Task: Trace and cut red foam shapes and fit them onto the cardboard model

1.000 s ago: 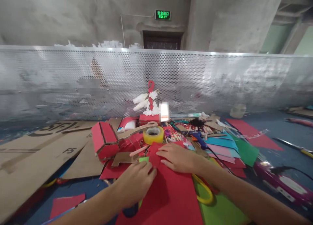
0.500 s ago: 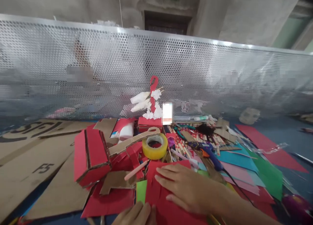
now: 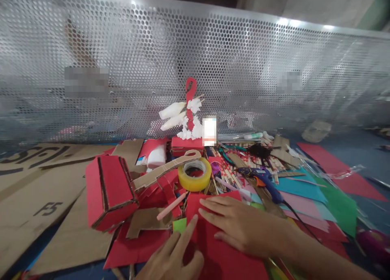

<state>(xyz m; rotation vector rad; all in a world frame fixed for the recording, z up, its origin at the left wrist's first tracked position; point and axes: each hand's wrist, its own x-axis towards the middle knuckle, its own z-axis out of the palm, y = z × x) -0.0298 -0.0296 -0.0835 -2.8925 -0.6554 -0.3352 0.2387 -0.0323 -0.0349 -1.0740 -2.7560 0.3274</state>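
Note:
My right hand [image 3: 240,225] lies flat with fingers stretched out on a red paper sheet [image 3: 225,259] near the bottom centre. My left hand [image 3: 175,257] comes up from the bottom edge with a finger pointing along the sheet's left side, holding nothing that I can see. A small green paper piece [image 3: 179,224] peeks out just beyond its fingertip. A pink stick [image 3: 172,206] lies just past the sheet, and a yellow tape roll [image 3: 195,174] sits behind it.
A red cardboard box [image 3: 108,190] stands to the left on brown cardboard sheets [image 3: 39,194]. Coloured paper sheets [image 3: 307,194], a blue glue gun [image 3: 263,180] and wooden sticks [image 3: 227,172] lie to the right. A red-and-white paper figure [image 3: 189,117] stands before a perforated metal screen [image 3: 195,64].
The view tilted down and closer to the table. My left hand dropped to the bottom edge, then came back up with a finger stretched out. My right hand stayed flat on the red sheet.

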